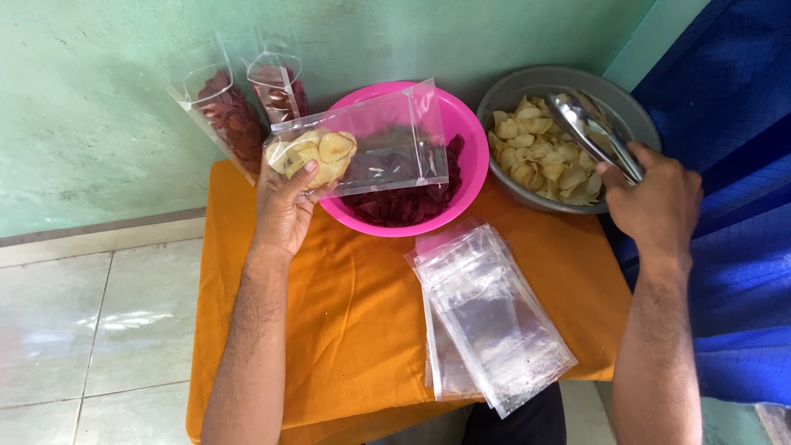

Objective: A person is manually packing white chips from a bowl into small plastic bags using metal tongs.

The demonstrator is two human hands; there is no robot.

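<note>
My left hand (284,206) holds up a clear plastic bag (362,144) lying sideways, with pale yellow chips in its closed end near my fingers. The bag hangs over a pink bowl (470,132) of dark red chips. My right hand (655,202) grips metal tongs (589,128) that point into a grey metal bowl (630,107) of pale yellow chips (535,152). I cannot tell whether the tongs hold a chip.
A stack of empty clear bags (490,317) lies on the small orange table (346,321). Two filled bags of dark red chips (235,119) lean against the green wall at the back left. Blue cloth (741,247) hangs at the right; tiled floor lies at the left.
</note>
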